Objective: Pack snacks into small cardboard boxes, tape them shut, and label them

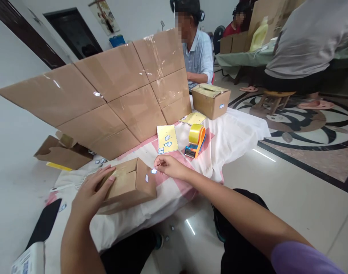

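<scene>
A closed, brown cardboard box point(131, 187) sits near the edge of the table, on a white-and-pink cloth point(236, 129), with one small white, blue-edged label point(146, 178) on its end face. The left hand point(94, 186) rests over the far end of its top, fingers spread, steadying it; the right hand point(169, 166) pinches a similar white-and-blue sticker point(153, 171) between thumb and fingertips, just beside that end face. Whether the sticker touches the cardboard, I cannot tell. The step in hand seems to be labelling this end; the next move calls for lining up the sticker and pressing it flat while the box is kept still. Beyond lie a yellow printed paper sheet point(167, 140) and an orange-and-blue plastic tape dispenser point(201, 139), then a second brown cardboard box point(212, 102), also labelled, beside a tall upright cardboard panel point(125, 95)
</scene>
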A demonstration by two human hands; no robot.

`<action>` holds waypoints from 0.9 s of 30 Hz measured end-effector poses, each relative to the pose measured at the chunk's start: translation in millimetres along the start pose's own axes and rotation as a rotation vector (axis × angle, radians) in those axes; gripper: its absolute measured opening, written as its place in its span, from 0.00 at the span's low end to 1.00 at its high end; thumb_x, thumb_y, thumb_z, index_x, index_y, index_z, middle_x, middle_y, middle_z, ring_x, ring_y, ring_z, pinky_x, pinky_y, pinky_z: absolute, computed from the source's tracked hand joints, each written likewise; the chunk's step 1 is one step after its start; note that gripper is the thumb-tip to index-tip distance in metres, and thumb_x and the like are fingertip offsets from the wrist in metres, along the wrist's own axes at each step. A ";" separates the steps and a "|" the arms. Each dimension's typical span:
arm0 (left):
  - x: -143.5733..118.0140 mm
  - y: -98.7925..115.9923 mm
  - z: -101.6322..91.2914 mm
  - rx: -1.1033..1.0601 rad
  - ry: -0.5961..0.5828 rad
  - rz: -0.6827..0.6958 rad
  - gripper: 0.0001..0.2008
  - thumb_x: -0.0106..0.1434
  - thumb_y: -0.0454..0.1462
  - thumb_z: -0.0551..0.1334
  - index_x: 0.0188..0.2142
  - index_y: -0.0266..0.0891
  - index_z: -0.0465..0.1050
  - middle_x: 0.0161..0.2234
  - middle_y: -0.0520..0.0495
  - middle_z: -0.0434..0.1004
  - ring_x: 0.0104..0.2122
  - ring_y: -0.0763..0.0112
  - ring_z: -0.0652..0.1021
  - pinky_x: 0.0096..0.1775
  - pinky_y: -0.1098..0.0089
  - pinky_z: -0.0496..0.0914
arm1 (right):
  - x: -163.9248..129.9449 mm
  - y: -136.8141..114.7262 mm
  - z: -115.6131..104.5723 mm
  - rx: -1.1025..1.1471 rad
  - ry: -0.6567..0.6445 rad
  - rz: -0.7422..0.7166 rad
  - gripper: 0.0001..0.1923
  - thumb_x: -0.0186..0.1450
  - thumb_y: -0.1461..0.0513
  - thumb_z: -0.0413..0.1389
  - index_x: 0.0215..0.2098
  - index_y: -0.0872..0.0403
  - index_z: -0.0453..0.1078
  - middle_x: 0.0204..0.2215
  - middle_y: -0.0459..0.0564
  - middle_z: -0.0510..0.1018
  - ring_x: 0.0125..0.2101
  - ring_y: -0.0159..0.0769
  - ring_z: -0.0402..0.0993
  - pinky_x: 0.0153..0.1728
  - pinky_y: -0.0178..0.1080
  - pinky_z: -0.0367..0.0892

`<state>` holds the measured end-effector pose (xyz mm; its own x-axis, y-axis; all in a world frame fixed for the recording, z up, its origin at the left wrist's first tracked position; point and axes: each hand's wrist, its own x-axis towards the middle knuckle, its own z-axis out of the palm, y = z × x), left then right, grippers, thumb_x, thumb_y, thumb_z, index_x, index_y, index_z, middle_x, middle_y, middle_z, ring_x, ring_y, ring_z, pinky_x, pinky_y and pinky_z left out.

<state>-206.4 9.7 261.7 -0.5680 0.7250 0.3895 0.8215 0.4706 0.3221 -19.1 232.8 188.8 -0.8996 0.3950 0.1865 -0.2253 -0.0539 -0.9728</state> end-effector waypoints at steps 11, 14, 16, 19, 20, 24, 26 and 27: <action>-5.6 -5.0 -1.9 -0.114 -0.024 0.005 0.16 0.67 0.47 0.60 0.52 0.53 0.77 0.59 0.55 0.75 0.63 0.59 0.69 0.65 0.57 0.60 | -12.9 4.6 21.3 0.059 -0.230 0.020 0.06 0.66 0.69 0.49 0.34 0.53 0.59 0.27 0.43 0.74 0.22 0.26 0.67 0.26 0.31 0.61; -6.2 -7.2 -1.6 -0.116 -0.046 0.006 0.18 0.67 0.50 0.59 0.53 0.52 0.77 0.60 0.53 0.74 0.64 0.60 0.68 0.66 0.55 0.59 | -13.5 5.8 24.4 0.058 -0.254 -0.007 0.06 0.68 0.69 0.48 0.34 0.53 0.59 0.26 0.42 0.73 0.23 0.27 0.67 0.26 0.31 0.61; -6.6 -7.5 -1.8 -0.119 -0.050 0.010 0.19 0.67 0.51 0.58 0.53 0.52 0.76 0.60 0.52 0.73 0.64 0.61 0.67 0.66 0.54 0.59 | -12.8 7.2 26.1 0.070 -0.263 -0.018 0.06 0.68 0.68 0.48 0.34 0.53 0.59 0.26 0.42 0.72 0.23 0.26 0.67 0.26 0.30 0.61; -7.2 -5.4 -2.6 -0.118 -0.046 0.011 0.19 0.67 0.51 0.58 0.53 0.51 0.76 0.60 0.52 0.73 0.64 0.61 0.67 0.66 0.54 0.60 | -10.5 10.0 28.1 0.079 -0.270 -0.028 0.06 0.68 0.69 0.48 0.34 0.52 0.59 0.27 0.42 0.72 0.24 0.26 0.66 0.26 0.30 0.61; -7.4 -4.4 -2.9 -0.117 -0.046 0.011 0.19 0.68 0.51 0.58 0.53 0.51 0.76 0.60 0.52 0.73 0.64 0.61 0.67 0.66 0.54 0.60 | -9.8 10.8 28.6 0.083 -0.274 -0.030 0.06 0.67 0.69 0.48 0.34 0.52 0.59 0.27 0.42 0.72 0.24 0.27 0.66 0.26 0.30 0.62; -8.2 -1.9 -3.5 -0.111 -0.042 0.012 0.19 0.68 0.50 0.58 0.53 0.50 0.76 0.60 0.51 0.73 0.64 0.61 0.68 0.65 0.54 0.60 | -8.8 12.0 29.6 0.078 -0.286 -0.035 0.06 0.67 0.68 0.48 0.34 0.52 0.58 0.27 0.42 0.71 0.25 0.27 0.66 0.26 0.30 0.62; -8.5 -1.8 -3.4 -0.108 -0.044 0.014 0.19 0.68 0.50 0.58 0.53 0.50 0.76 0.60 0.51 0.73 0.64 0.61 0.68 0.65 0.53 0.60 | -9.2 11.6 29.7 0.069 -0.289 -0.036 0.05 0.67 0.68 0.48 0.35 0.52 0.58 0.27 0.42 0.71 0.25 0.27 0.66 0.26 0.31 0.62; -8.6 -2.0 -3.3 -0.107 -0.044 0.015 0.19 0.68 0.50 0.58 0.53 0.50 0.76 0.60 0.51 0.73 0.63 0.61 0.68 0.65 0.53 0.60 | -9.5 11.5 29.6 0.066 -0.290 -0.038 0.05 0.67 0.68 0.48 0.35 0.52 0.58 0.27 0.42 0.71 0.26 0.28 0.67 0.26 0.31 0.62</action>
<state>-203.3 0.8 260.5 -0.5512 0.7538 0.3577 0.8184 0.4050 0.4076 -24.1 201.2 179.9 -0.9573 0.1201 0.2629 -0.2758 -0.1075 -0.9552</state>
